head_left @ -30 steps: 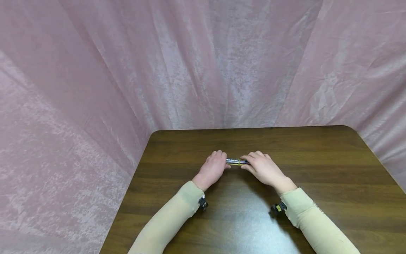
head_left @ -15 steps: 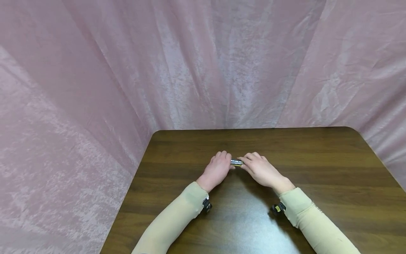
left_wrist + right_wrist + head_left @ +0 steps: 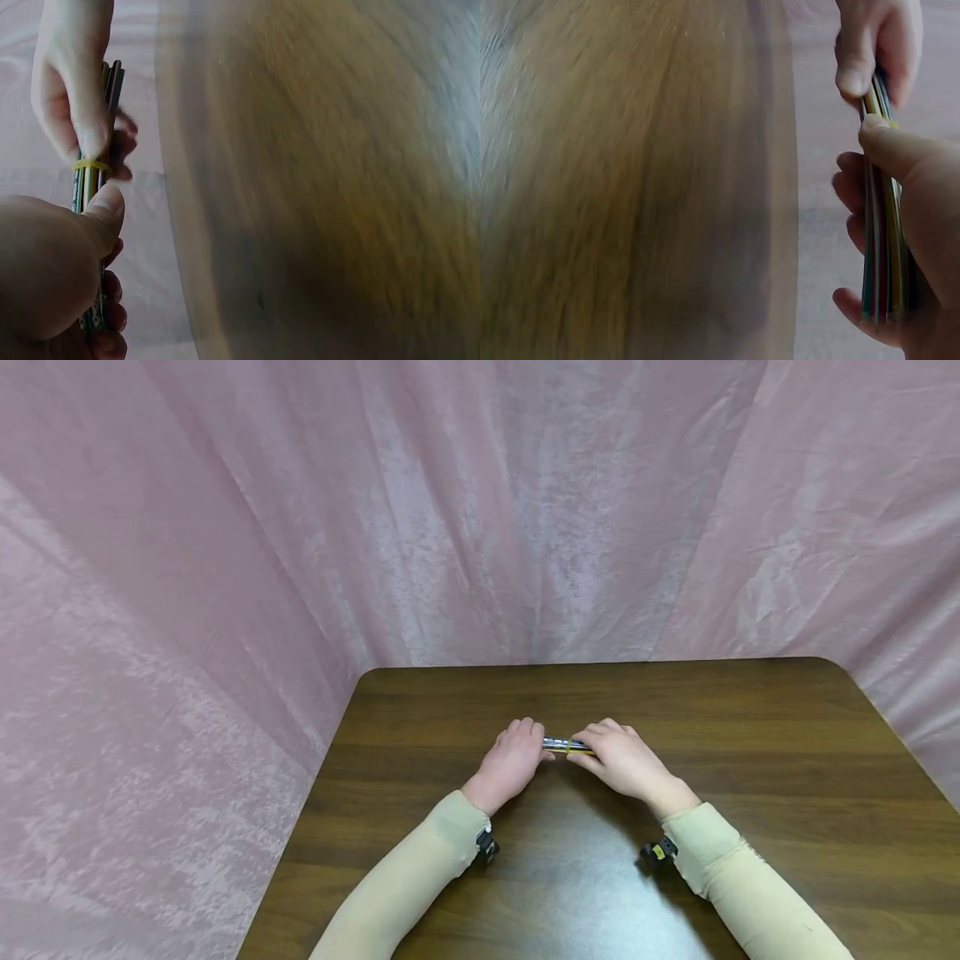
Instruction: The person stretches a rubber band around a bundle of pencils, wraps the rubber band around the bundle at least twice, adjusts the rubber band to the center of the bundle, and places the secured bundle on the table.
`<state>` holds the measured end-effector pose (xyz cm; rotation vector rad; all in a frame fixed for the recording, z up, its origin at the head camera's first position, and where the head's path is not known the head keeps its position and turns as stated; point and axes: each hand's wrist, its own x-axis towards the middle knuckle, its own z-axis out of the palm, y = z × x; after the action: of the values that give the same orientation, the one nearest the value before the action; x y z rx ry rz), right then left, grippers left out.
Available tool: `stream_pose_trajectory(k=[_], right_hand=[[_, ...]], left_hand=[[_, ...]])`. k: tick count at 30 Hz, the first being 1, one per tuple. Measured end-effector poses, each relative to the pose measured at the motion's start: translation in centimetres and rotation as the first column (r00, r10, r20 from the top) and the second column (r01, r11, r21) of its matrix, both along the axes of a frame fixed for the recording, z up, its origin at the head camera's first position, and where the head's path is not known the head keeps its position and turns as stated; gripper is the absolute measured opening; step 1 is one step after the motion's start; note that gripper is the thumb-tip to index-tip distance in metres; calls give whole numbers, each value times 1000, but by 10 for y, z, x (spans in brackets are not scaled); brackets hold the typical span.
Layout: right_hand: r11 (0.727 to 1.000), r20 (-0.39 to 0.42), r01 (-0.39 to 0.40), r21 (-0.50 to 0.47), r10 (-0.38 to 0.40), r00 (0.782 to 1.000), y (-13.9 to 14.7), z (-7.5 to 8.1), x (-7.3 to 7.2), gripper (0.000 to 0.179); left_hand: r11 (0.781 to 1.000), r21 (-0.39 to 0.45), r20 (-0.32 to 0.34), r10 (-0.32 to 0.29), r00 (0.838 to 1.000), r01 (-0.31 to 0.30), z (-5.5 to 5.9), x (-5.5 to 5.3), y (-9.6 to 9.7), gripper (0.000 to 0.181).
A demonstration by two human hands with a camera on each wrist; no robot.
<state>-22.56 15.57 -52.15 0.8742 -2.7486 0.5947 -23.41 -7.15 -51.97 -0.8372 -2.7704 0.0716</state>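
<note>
A slim bundle of pencils (image 3: 556, 744), dark and coloured along their sides, spans the gap between both hands above the table. Around it runs a yellow rubber band (image 3: 91, 164). My left hand (image 3: 512, 762) grips one end, its thumb lying along the pencils in the left wrist view. At the other end, my right hand (image 3: 622, 762) holds the bundle with the thumb and fingers close beside the band. Green, red and yellow pencil sides (image 3: 885, 247) show within the right hand in the right wrist view. The palms hide part of the bundle.
Beneath the hands is a brown wood-grain table (image 3: 720, 710) with rounded far corners. Pink velvet curtain (image 3: 465, 527) hangs behind it and on the left. Small black cameras (image 3: 658, 852) sit on the wrists.
My left hand has shifted slightly right over the second. The right hand first closed in over the rubber band, then drew back right, so band and more of the pencils show again.
</note>
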Motion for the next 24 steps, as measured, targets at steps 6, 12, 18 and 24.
stream_pose_trajectory(k=[6,12,18,24], right_hand=[[999,-84,-20,37,23,996,-6,-2,0,33],[1000,-81,-4,11,5,997,-7,-1,1,40],[999,-31,12,-39,-13,999,-10,-2,2,35],[1000,-128,-8,-15,6,992,-13,-5,3,38]], left_hand=[[1000,-17,0,-18,1000,18,0,1,1,40],[1000,-11,20,-26,999,26,2,2,0,38],[999,-20,28,-32,999,33,0,2,-6,38],[999,-18,44,-47,998,48,0,5,-6,36]])
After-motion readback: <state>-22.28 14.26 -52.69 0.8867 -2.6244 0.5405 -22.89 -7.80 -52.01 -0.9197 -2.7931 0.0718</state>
